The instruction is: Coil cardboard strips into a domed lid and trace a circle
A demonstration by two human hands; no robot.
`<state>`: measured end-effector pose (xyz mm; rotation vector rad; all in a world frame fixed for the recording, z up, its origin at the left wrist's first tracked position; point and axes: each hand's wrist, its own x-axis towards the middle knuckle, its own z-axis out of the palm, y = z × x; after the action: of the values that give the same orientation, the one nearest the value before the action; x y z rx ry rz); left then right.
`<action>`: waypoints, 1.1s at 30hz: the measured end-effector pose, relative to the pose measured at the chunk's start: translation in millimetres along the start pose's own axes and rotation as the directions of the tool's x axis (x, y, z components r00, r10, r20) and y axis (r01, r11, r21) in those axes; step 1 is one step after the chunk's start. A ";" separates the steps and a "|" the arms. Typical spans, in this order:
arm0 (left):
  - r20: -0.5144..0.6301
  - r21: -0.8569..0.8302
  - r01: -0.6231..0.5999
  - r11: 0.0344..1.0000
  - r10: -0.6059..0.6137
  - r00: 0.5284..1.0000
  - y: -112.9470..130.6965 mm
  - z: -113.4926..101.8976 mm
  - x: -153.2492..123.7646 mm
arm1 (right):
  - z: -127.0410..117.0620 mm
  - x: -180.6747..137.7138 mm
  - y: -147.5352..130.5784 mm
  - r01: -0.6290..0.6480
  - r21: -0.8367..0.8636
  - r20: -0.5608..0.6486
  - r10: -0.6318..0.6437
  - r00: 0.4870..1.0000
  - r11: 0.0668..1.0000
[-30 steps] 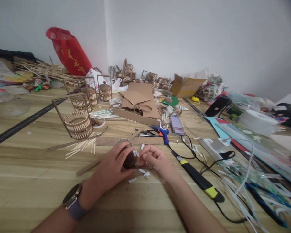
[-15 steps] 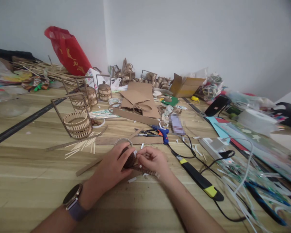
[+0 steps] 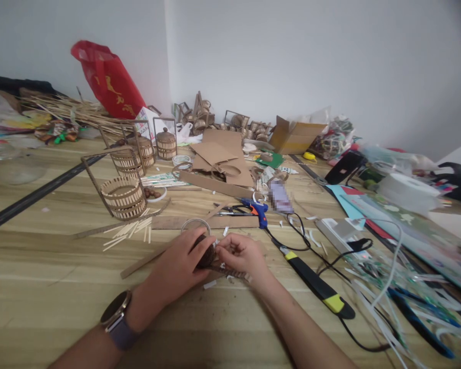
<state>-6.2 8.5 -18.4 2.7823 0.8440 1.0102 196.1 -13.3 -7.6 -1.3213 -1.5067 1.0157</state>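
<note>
On the wooden table, my left hand (image 3: pixel 179 259) is closed around a dark brown coil (image 3: pixel 206 254) that looks like rolled corrugated cardboard strip. My fingers cover much of it. My right hand (image 3: pixel 243 256) pinches at the coil's right edge; what lies between those fingertips is too small to make out. A brown ridged strip (image 3: pixel 234 272) runs from the coil under my right hand. Just beyond the left fingers lies a pale ring (image 3: pixel 195 221). White paper scraps (image 3: pixel 210 284) are scattered around both hands.
A blue glue gun (image 3: pixel 256 209) with a cable lies ahead, and a black-yellow utility knife (image 3: pixel 315 284) at the right. Small slatted baskets (image 3: pixel 123 197) and thin sticks (image 3: pixel 128 230) are on the left. Cardboard sheets (image 3: pixel 218 154) lie further back; a power strip (image 3: pixel 340 236) sits right.
The coil appears slightly turned under my left fingers, and the white bit at its right edge shows less. Both hands stay in nearly the same place.
</note>
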 end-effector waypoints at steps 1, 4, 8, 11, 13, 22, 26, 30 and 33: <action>0.002 -0.004 0.004 1.000 -0.004 1.000 0.1 0.2 -0.2 | 0.0 0.2 0.7 -0.001 0.005 0.005 0.001 1.000 1.000; 0.012 -0.017 0.018 1.000 -0.018 1.000 -0.2 0.4 -0.8 | -0.6 0.8 2.6 -0.001 0.022 0.025 0.000 1.000 1.000; 0.018 -0.019 0.023 1.000 -0.023 1.000 -1.1 0.4 -1.2 | -1.5 1.0 3.9 -0.002 0.027 0.045 0.001 0.999 1.000; 0.019 -0.022 0.022 1.000 -0.021 1.000 -1.3 0.8 -1.3 | -1.5 0.4 4.3 0.004 0.022 0.046 -0.005 0.999 1.000; 0.018 -0.026 0.018 0.999 -0.018 1.000 -1.2 1.3 -1.4 | -1.5 0.2 4.4 0.008 0.006 0.050 -0.009 0.999 1.000; 0.052 0.009 0.009 1.000 -0.010 0.999 -2.0 3.4 -4.0 | -0.6 -0.2 2.8 0.060 -0.122 0.045 -0.055 0.997 0.991; 0.064 0.016 0.019 1.000 -0.020 0.998 -1.4 3.6 -4.3 | 0.5 -0.6 1.1 0.104 -0.186 0.034 -0.099 0.994 0.977; 0.069 0.038 0.009 0.999 -0.012 0.998 -0.8 3.6 -4.0 | 1.3 -0.7 0.3 0.138 -0.249 0.032 -0.134 0.990 0.959; 0.065 0.058 0.004 0.998 -0.008 0.998 -0.6 3.7 -3.7 | 1.8 -1.3 -0.9 0.156 -0.285 0.032 -0.153 0.988 0.946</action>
<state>-6.5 7.6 -23.5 2.8418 0.8862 0.9029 194.2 -14.7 -7.4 -1.3705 -1.7857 0.7232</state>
